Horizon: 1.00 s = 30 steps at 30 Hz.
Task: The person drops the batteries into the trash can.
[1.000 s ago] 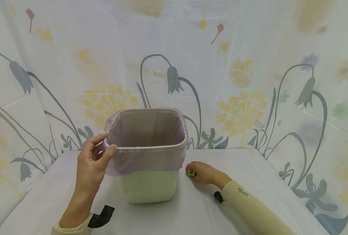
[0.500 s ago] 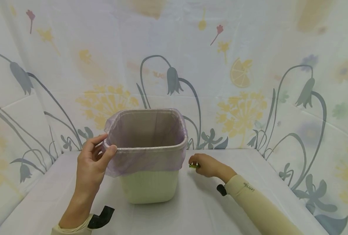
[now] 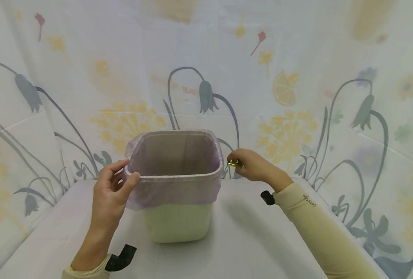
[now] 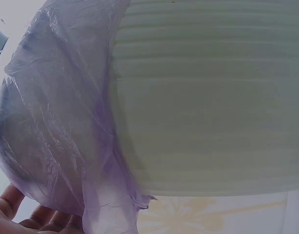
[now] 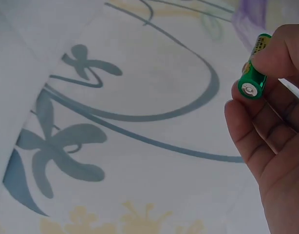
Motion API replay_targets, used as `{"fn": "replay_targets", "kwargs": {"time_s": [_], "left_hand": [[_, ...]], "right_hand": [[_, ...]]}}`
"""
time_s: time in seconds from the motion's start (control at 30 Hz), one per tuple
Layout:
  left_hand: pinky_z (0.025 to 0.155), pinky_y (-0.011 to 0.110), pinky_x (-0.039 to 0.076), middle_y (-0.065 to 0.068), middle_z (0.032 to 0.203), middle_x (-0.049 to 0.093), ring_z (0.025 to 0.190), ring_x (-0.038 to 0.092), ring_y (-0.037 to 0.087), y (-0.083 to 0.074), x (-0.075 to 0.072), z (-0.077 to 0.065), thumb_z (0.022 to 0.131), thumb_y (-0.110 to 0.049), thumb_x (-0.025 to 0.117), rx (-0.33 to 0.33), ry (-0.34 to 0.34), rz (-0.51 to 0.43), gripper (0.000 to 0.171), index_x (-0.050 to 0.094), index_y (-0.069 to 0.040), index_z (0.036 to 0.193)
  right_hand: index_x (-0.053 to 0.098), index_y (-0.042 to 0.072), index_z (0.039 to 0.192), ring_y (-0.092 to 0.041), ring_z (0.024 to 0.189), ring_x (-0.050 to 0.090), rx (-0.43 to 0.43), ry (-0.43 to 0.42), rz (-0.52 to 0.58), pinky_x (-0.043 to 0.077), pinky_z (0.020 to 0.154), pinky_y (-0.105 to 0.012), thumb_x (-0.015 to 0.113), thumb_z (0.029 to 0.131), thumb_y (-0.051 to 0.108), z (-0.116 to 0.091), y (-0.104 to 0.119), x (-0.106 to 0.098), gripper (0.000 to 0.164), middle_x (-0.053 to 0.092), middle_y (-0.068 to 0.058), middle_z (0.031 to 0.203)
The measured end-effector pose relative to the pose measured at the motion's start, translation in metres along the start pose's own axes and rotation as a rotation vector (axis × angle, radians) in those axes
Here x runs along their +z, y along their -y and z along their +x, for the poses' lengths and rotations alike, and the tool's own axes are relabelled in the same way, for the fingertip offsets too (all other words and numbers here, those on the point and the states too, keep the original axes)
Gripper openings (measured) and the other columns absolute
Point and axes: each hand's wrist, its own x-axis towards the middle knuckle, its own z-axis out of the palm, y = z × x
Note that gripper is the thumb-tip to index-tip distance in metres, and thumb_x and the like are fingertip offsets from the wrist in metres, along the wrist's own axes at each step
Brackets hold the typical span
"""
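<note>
A pale green trash can [image 3: 177, 224] stands upright on the table, lined with a thin purple trash bag [image 3: 178, 190] folded over its rim. My left hand [image 3: 110, 190] grips the rim at its near left corner through the bag, thumb on the front side. To the right of the can, about level with its rim, my right hand [image 3: 251, 164] pinches a small green and yellow battery [image 5: 254, 68] between thumb and fingers. In the right wrist view the battery's flat metal end faces the camera. The bag [image 4: 57, 107] hangs loosely down the can's side in the left wrist view.
A white cloth [image 3: 241, 240] covers the table. Behind and at both sides hangs a curtain [image 3: 140, 58] printed with flowers. Black wrist mounts [image 3: 120, 257] show at both sleeves.
My right hand has lifted the battery from close over the table up to about the can's rim height, moving slightly right. The left hand keeps its grip on the rim.
</note>
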Motion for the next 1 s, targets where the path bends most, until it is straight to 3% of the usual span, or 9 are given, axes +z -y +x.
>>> {"fn": "replay_targets", "kwargs": {"time_s": [0.33,0.5,0.7,1.0], "left_hand": [[0.085,0.011,0.045,0.001,0.128,0.048,0.11,0.055,0.013,0.0,-0.001,0.0,0.089,-0.005,0.066,-0.002,-0.005,0.014,0.044,0.051,-0.002,0.131],[0.086,0.011,0.044,0.001,0.129,0.047,0.111,0.054,0.012,0.0,-0.001,0.0,0.089,-0.005,0.066,-0.002,-0.002,0.011,0.045,0.051,-0.002,0.131],[0.087,0.011,0.043,0.001,0.129,0.046,0.111,0.053,0.014,0.0,-0.001,-0.001,0.089,-0.005,0.066,-0.003,0.002,0.014,0.045,0.05,-0.001,0.131],[0.087,0.011,0.043,0.001,0.127,0.047,0.111,0.054,0.014,0.0,0.0,0.0,0.089,-0.004,0.066,0.005,0.006,0.021,0.045,0.05,-0.001,0.131]], "right_hand": [[0.063,0.002,0.106,-0.019,0.077,0.054,-0.133,-0.143,-0.001,0.046,0.07,-0.033,0.055,0.081,-0.008,0.034,0.02,-0.047,0.028,0.061,-0.006,0.091],[0.063,0.003,0.105,-0.018,0.078,0.054,-0.18,-0.134,-0.001,0.046,0.072,-0.032,0.052,0.08,-0.008,0.052,0.039,-0.057,0.029,0.062,-0.005,0.092],[0.064,0.005,0.105,-0.017,0.083,0.055,-0.176,-0.076,0.025,0.045,0.075,-0.031,0.053,0.081,-0.008,0.072,0.063,-0.054,0.03,0.062,-0.004,0.093],[0.066,0.006,0.104,-0.016,0.086,0.054,-0.24,0.001,0.042,0.045,0.078,-0.028,0.055,0.081,-0.009,0.092,0.086,-0.032,0.03,0.062,-0.002,0.096]]}}
